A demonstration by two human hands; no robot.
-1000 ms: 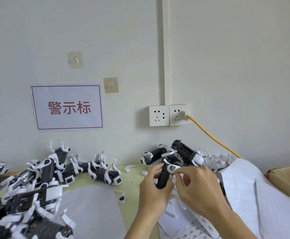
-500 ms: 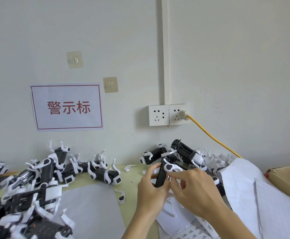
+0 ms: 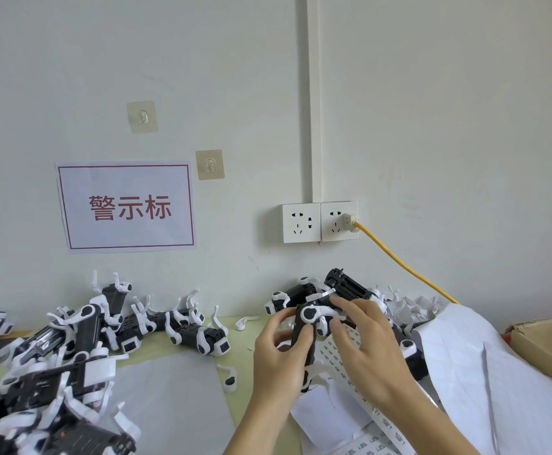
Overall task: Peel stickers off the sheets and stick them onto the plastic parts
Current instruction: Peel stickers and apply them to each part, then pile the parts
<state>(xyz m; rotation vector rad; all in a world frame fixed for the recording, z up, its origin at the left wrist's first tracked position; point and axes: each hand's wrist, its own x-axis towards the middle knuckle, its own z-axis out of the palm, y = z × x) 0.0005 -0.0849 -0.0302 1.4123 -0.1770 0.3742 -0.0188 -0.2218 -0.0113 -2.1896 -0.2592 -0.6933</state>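
Left hand (image 3: 279, 351) grips a glossy black plastic part (image 3: 302, 336) with curved white lever, upright; right hand (image 3: 366, 351), fingers spread, touches it.

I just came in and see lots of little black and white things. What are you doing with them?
A person is putting stickers on plastic parts. The left hand grips one black and white plastic part upright, and the right hand reaches to it with fingers spread, touching its white top. A strip of small stickers lies right under the hands. More parts sit in a pile on the left and another behind the hands.
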